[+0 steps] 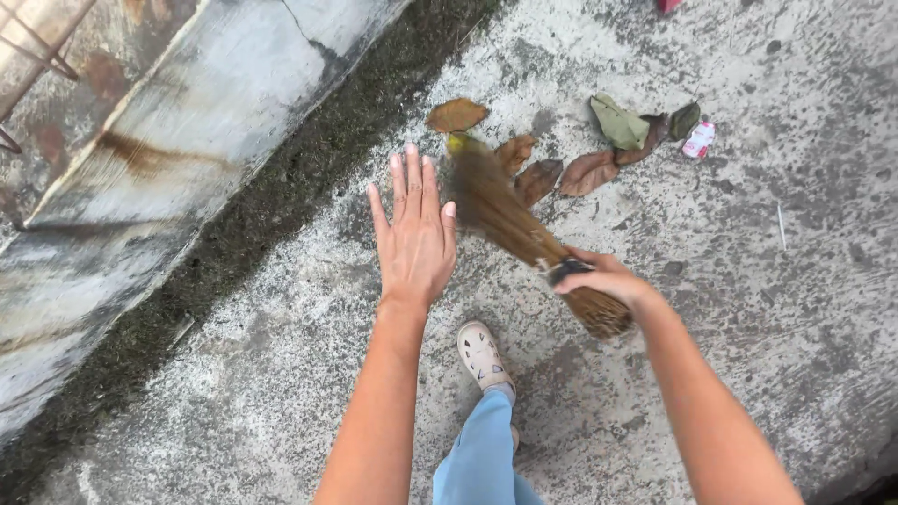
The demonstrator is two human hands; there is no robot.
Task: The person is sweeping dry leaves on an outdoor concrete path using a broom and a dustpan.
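Right hand (606, 279) gripping bundled brown straw hand broom (510, 217) near dry brown leaves (561, 168); left hand (414, 238) flat open, empty.

Brown stick broom (505, 215), brown and green leaves (599, 150), grey mottled concrete (748, 327), white shoe (481, 355)

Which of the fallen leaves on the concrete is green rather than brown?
The green leaf at the upper right of the cluster, left of the small red-and-white wrapper; the others are brown.
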